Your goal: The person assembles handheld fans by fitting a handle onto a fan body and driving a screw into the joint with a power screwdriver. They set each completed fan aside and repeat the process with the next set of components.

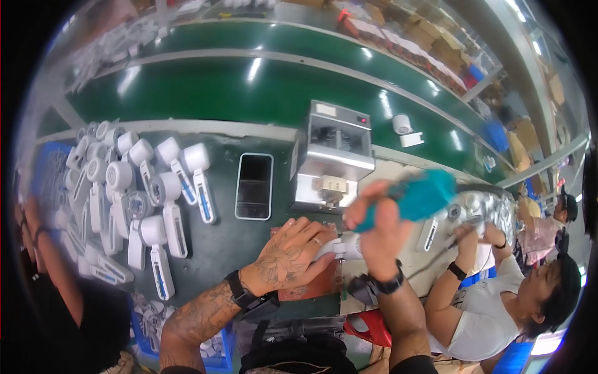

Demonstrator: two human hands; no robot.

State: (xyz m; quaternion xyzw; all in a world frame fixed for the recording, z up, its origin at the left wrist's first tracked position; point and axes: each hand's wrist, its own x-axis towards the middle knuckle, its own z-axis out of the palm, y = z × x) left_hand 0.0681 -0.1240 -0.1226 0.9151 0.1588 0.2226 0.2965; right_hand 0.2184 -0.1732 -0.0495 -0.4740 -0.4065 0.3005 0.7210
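Note:
My right hand (386,240) is wrapped round a teal power screwdriver (423,194), which is blurred by motion and tilted with its rear end to the right. My left hand (296,252) lies over a white plastic handheld device (349,247) on a brown mat (314,292), its fingers bent over the device's left part. The device's white round end shows just to the right of those fingers, beside my right hand. Part of it is covered by my hand. The screwdriver's tip cannot be made out.
Many similar white devices (167,187) with round heads lie heaped on the left. A phone (254,187) and a grey screw-feeder-like machine (336,149) stand ahead. Beyond runs a green conveyor (199,87). A co-worker in white (492,299) works at the right; another person's arm (53,262) is at left.

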